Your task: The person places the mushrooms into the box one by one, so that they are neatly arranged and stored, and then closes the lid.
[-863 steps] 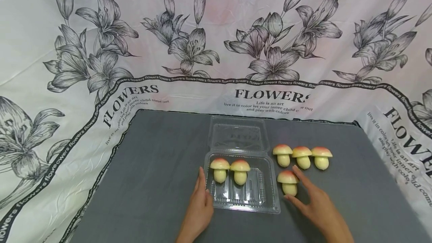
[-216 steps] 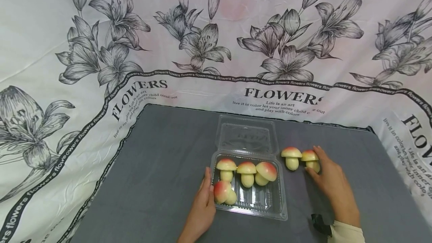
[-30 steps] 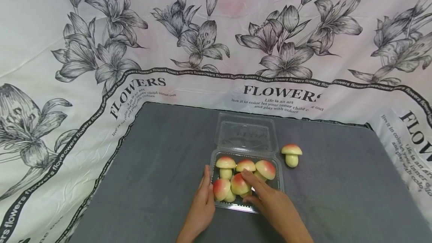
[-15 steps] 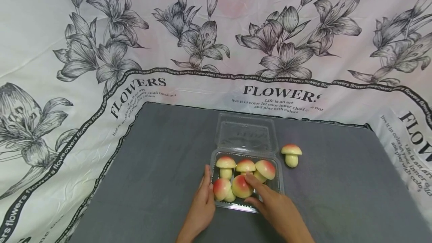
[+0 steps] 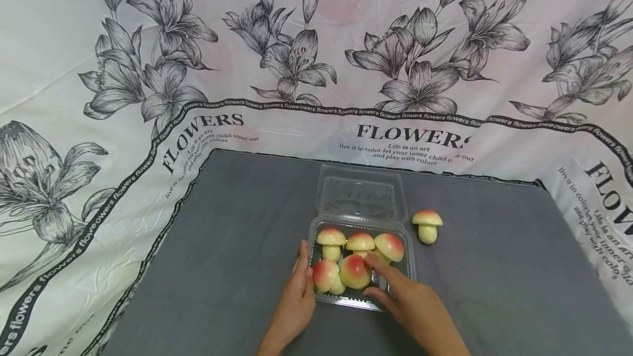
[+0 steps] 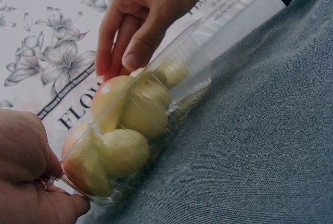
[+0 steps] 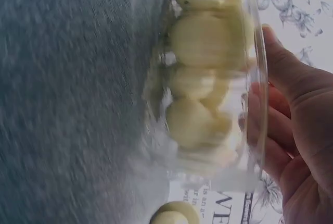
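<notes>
A clear plastic clamshell container (image 5: pixel 346 302) stands with its lid (image 5: pixel 361 194) folded back. It holds several yellow mushrooms with red-tinged caps, a row of 3 behind and 2 in front. My left hand (image 5: pixel 294 298) pinches the container's left rim between thumb and fingers, as the left wrist view shows (image 6: pixel 26 166). My right hand (image 5: pixel 415 304) is over the front right part, its fingers spread loosely beside the front-middle mushroom (image 5: pixel 356 272), whose cap faces up. The fingertip is at the cap's edge; contact is hard to tell. The right wrist view is blurred.
A single mushroom (image 5: pixel 427 226) stands on the grey tabletop (image 5: pixel 247 224) just right of the container. Behind and along both sides hangs a white cloth (image 5: pixel 296 142) printed with flowers and lettering.
The container held 2 mushrooms at first, then 4; the row outside has shrunk to one. Over the last second, the front-middle mushroom turned cap-up and my right fingers eased off it rightward.
</notes>
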{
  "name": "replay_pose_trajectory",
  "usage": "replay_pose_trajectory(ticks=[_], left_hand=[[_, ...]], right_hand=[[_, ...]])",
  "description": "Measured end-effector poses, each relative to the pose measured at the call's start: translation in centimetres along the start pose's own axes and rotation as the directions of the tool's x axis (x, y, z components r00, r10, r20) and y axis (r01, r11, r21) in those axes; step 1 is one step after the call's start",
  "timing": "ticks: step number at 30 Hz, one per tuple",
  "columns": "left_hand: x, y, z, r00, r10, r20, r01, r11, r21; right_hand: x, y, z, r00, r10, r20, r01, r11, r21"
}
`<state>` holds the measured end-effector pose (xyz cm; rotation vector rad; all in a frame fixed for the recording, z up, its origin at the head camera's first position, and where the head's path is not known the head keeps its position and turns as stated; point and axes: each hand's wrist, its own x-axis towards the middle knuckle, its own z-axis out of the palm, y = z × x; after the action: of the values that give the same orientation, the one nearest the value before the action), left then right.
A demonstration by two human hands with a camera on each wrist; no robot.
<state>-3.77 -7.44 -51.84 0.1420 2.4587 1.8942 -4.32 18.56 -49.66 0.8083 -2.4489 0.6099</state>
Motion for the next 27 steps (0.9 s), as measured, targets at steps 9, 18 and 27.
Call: replay_pose_trajectory(ticks=[9,18,27], left_hand=[[-0.1,-0.1,-0.1,1.000,-0.005,-0.006,0.005,1.000,-0.006],[0.0,-0.1,-0.2,1.000,-0.013,-0.005,0.013,1.000,-0.012],[0.0,0.0,-0.1,1.000,-0.012,0.005,0.012,1.000,-0.007]], right_hand=[[0.0,1.7,-2.2,0.998,0.045,-0.049,-0.045,0.999,-0.007],[0.6,4.5,-4.8,0.982,0.158,-0.108,-0.166,0.984,-0.070],[1.2,6.3,-5.9,0.958,0.229,-0.170,-0.245,0.967,-0.076]])
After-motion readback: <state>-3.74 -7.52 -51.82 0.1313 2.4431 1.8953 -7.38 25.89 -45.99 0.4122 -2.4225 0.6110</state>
